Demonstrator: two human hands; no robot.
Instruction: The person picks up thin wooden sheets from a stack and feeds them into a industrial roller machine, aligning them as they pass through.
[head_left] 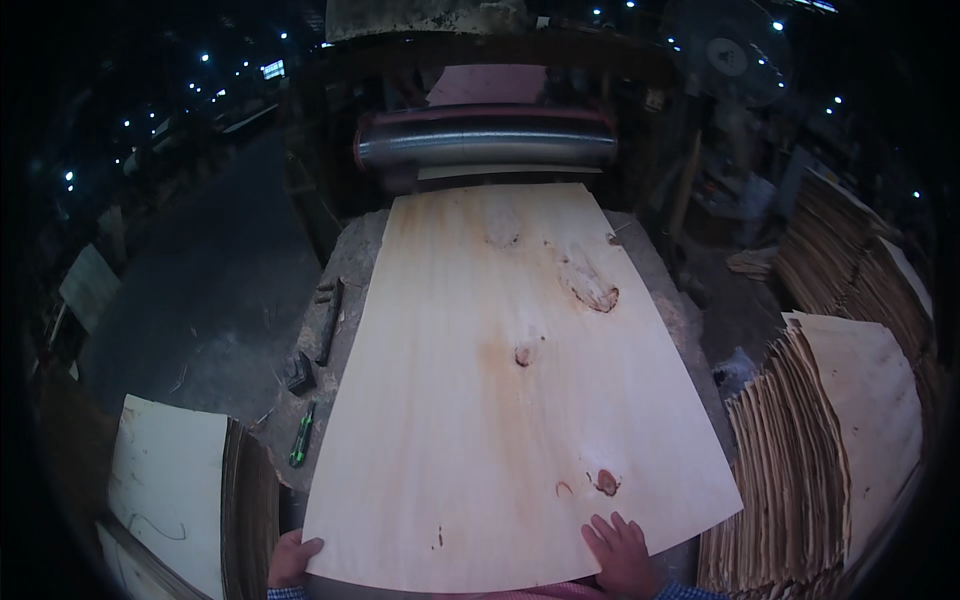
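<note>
A large pale wood veneer sheet (450, 380) with several dark knots lies flat before me, its far edge close to a shiny metal roller (485, 143). At the near left corner my left hand (290, 560) pinches the sheet's edge, thumb on top and the other fingers hidden from view. My right hand (622, 555) rests on the near edge toward the right, its fingers spread flat on the wood and holding nothing. Just beyond its fingertips is a reddish knot (605, 482).
Left of the sheet, a green and black utility knife (301, 435), a small black block (299, 373) and a dark bar-shaped tool (328, 320) lie on the worn table (350, 262). Veneer stacks stand at left (170, 480) and right (860, 400). A fan (727, 57) is at the far right.
</note>
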